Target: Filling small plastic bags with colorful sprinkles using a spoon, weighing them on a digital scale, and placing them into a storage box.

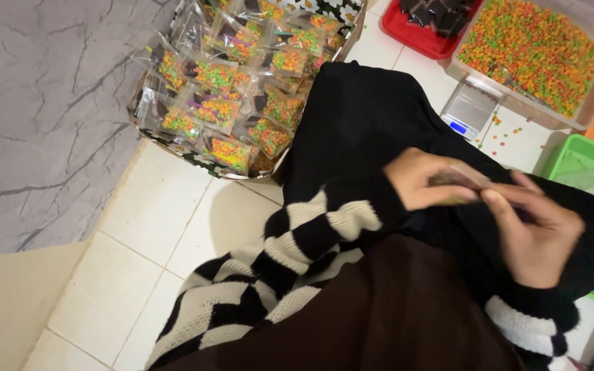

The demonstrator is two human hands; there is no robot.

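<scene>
From the head camera, which is the only view, the person's left hand [424, 180] and right hand [534, 230] meet over the black cloth [362, 120] that covers the lap, and between them they hold a small clear packet [463, 180]. Taking that packet as the landmark, the left hand lies to its left with thumb and fingers pressed together on its near end, and the right hand lies to its right and slightly below, its thumb [500, 206] laid along the packet's lower edge with the other fingers curled loosely beneath. Motion blur hides whether the right fingertips truly pinch the film or only rest against it. The packet's long axis runs roughly left to right across the picture, tilting a little downward toward the right hand, so one end points into each palm; both hands are touching it, and neither is clearly nearer. What is inside the packet is too blurred to tell. Up and to the left of the packet sits a patterned box [147, 127] heaped with filled clear bags of coloured candy. Just above the packet stands a small silver scale [469, 110], and beyond it a clear tub [589, 110] of loose coloured candy. To the right of the packet is a green basket [586, 165].
</scene>
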